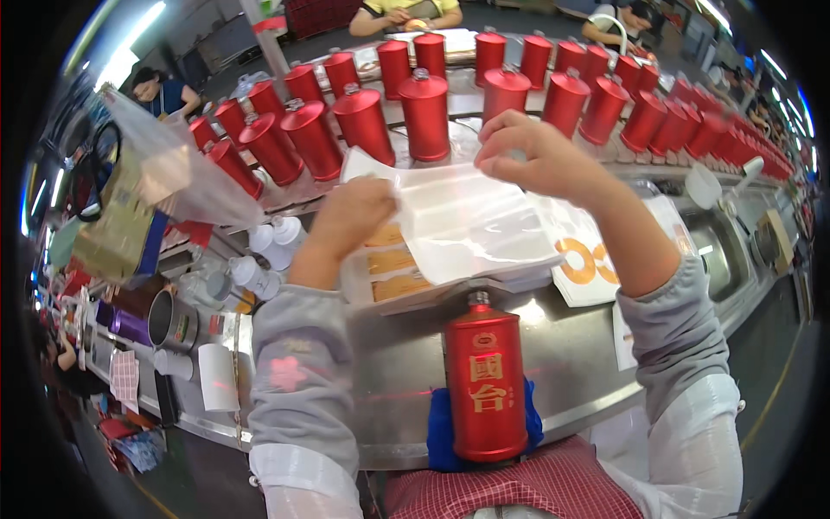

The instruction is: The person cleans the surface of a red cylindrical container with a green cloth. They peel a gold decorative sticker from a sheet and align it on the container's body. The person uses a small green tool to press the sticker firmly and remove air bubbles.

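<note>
Currently, left hand: fingers curled, blurred, grip indeterminable; right hand: fingers bent, apart. Between them, glossy white sheet; at its eight o'clock, shallow white tray holds gold rectangular pieces.

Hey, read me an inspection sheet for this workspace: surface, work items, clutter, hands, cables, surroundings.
Surface: shiny steel counter.
Work items: glossy white sheet, partly over gold labels; red bottle against a blue cloth at the near edge.
Clutter: steel pot, paper roll and white bottles at left.
Left hand: blurred, curled at the sheet's left edge; grip unclear.
Right hand: fingers bent near the sheet's far right corner; contact unclear.
Cables: none clearly made out.
Surroundings: rows of red bottles beyond the sheet; other people in the background.
</note>
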{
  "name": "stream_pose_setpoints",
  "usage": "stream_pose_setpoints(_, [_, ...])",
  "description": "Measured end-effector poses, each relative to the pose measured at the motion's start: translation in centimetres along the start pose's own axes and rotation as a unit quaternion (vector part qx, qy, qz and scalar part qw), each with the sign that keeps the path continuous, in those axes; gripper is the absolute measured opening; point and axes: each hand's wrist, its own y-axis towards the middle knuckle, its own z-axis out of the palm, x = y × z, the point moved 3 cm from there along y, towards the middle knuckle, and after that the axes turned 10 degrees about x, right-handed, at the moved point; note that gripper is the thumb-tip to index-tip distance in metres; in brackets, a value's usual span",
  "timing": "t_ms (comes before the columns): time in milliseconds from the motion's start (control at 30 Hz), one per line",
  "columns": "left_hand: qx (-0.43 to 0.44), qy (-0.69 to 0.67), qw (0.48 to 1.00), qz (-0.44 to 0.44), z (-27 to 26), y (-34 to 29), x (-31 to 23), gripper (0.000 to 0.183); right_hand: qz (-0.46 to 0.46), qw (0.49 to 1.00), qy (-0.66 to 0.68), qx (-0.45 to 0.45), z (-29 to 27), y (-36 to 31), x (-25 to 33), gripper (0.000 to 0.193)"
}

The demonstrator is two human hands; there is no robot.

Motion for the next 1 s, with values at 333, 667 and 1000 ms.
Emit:
stream_pose_setpoints(333, [-0.076, 0.284, 0.955, -0.037, 2.4, -0.3, -1.7, 0.061, 0.052, 0.994, 0.091, -0.020, -1.2, -8.1, -5.0, 0.015])
stream_pose_setpoints(667, [-0.021, 0.037, 0.993, -0.106, 1.3, 1.4, -0.3, 0.035, -0.021, 0.996, 0.086, -0.018, -1.2, -10.9, -3.5, 0.018])
stream_pose_setpoints(1000, [-0.161, -0.172, 0.961, 0.148, -1.4, 1.0, -19.1, 0.023, 0.007, 0.916, 0.395, -0.070, 2.8, -10.6, 0.3, 0.077])
